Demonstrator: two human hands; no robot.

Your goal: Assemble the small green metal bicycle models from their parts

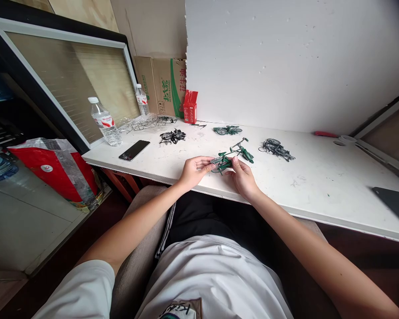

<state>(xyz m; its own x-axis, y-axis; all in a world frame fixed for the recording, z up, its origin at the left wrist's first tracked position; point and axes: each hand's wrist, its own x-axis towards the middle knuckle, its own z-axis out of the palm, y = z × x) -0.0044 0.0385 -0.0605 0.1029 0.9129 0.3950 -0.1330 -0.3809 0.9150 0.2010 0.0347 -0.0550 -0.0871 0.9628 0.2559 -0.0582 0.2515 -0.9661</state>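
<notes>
A small green model bicycle (223,164) is held between my two hands just above the front edge of the white table (306,181). My left hand (197,170) pinches its wheels at the left end. My right hand (242,177) grips the frame at the other end, thumb on top; some of its fingers are hidden. Behind my right hand are more green parts (247,155), with a handlebar-like piece sticking up; I cannot tell whether they join the held bicycle. Farther back lies a pile of green bicycle parts (227,130).
Black bicycle parts (173,136) lie left of centre, dark grey ones (277,149) to the right. A phone (134,150), a water bottle (105,122), clear-wrapped part frames (146,124) and a red box (190,107) stand or lie left. A dark flat object (394,204) is far right.
</notes>
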